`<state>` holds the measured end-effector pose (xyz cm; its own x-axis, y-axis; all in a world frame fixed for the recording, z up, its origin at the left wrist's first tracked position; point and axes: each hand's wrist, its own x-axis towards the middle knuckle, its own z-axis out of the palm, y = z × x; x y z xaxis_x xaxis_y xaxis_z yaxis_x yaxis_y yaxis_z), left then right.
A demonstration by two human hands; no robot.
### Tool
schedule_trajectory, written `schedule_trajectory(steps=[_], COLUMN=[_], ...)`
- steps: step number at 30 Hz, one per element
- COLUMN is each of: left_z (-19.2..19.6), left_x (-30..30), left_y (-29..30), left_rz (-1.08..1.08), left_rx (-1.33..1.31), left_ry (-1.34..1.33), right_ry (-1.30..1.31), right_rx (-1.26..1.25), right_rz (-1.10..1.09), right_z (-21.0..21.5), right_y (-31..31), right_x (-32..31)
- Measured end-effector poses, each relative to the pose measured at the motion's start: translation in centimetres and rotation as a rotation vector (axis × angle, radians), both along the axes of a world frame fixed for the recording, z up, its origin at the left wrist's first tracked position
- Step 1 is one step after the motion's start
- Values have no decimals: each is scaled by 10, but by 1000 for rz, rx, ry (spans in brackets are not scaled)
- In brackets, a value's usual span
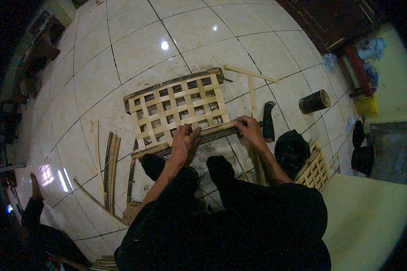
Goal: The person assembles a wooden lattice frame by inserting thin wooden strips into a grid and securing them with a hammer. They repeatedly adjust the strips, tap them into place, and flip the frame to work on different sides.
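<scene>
A woven lattice of pale bamboo strips (171,103) lies in front of me between two dark wooden bars. Along its near edge runs a bamboo strip (218,128), on top of the near bar (219,134). My left hand (185,142) has its fingers bent over this strip near the middle of the edge. Toward the right end, my right hand (251,129) pinches the same strip between thumb and fingertips. The undersides of both hands are hidden. My dark-clad feet are close below the near bar.
Split bamboo pieces (111,174) lie at left, thin strips (251,73) at the far right. A dark curved tool (268,122), a short log (314,102), a black bag (292,147) and another woven panel (313,170) are on the right. Another person's foot (36,187) shows at lower left.
</scene>
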<state>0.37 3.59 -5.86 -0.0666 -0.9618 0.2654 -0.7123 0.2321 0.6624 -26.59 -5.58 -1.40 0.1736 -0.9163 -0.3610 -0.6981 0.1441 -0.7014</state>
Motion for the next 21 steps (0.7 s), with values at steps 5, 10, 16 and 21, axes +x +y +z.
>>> schedule_trajectory(steps=[5,10,16,21], left_z=[-32,24,37,37], left_x=[6,2,2,3], left_y=[-1,-3,-1,-2], left_rz=[28,31,2,-9], left_rx=[128,60,-44,-34], left_ry=[271,58,-128,-96], right_ry=[-49,-70,-61,-41], right_rx=[16,25,-30,0], right_rz=[0,-25,-25,-52], right_z=[2,4,4,11], right_y=[-2,2,2,2], right_x=[6,3,6,7])
